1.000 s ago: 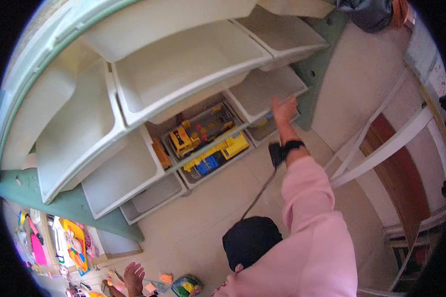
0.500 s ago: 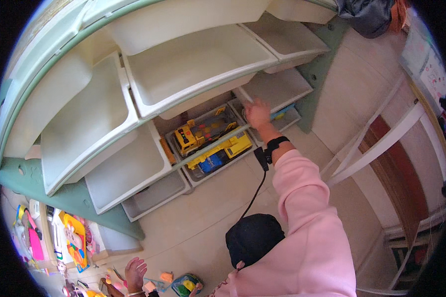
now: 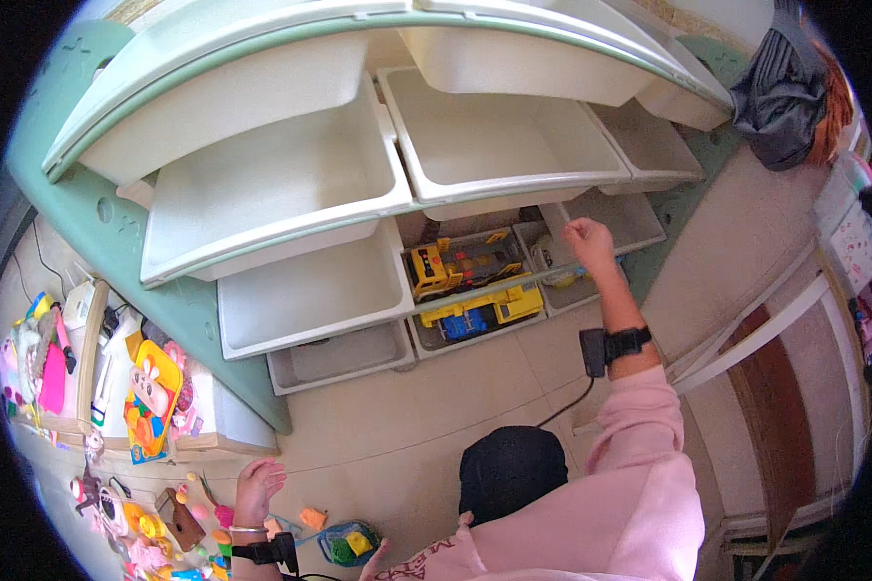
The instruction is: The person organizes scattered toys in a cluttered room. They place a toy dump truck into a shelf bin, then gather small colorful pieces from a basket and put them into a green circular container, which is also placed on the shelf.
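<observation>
My right hand, in a pink sleeve, is at the front left corner of a small pale bin on the right of the storage rack. Its fingers are curled closed at the bin's rim; the fingertips are partly hidden. Below that bin is a lower small bin with a few items in it. Beside it, a grey bin holds a yellow toy truck and a yellow and blue toy vehicle. My left hand hangs low on the left, fingers apart, holding nothing.
The green rack panel stands left, with several pale bins across. Toys and a yellow tray lie on a low cabinet. A blue toy basket and scattered toys are on the floor. A dark bag hangs right.
The view has shifted, so the rack sits further right and lower. My right hand stays by the small bin, its fingers now curled. More of my left hand and forearm shows.
</observation>
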### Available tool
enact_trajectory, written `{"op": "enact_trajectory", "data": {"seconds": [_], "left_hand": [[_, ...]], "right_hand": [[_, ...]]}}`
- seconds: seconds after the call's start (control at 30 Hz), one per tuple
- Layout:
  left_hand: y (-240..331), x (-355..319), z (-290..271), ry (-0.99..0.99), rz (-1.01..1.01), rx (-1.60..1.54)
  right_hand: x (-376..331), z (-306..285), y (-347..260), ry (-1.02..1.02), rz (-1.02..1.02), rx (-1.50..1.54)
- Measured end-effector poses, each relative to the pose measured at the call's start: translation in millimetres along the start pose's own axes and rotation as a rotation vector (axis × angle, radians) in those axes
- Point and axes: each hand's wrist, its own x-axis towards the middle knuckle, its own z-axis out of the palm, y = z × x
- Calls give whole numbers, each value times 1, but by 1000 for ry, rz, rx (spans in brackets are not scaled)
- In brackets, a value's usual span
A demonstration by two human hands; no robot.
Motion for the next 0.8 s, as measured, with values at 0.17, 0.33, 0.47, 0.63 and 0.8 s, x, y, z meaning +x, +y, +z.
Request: {"op": "enact_trajectory", "data": {"seconds": [0.17,0.33,0.47,0.63,0.8], "left_hand": [[1,14,-5,-101,33,-49],[7,10,-5,-184,22,-148],[43,-39,4,-173,-126,-119],[130,-110,28,-244,-231,-77],[245,-185,40,-124,-204,-67]], "right_hand": [[-36,-47,-126,-79,-138,489],[-40,-59,-221,-77,-82,889],[-13,-91,-260,12,63,1214],[30,-145,-294,142,434,1126],[62,-159,-342,13,720,757]]}}
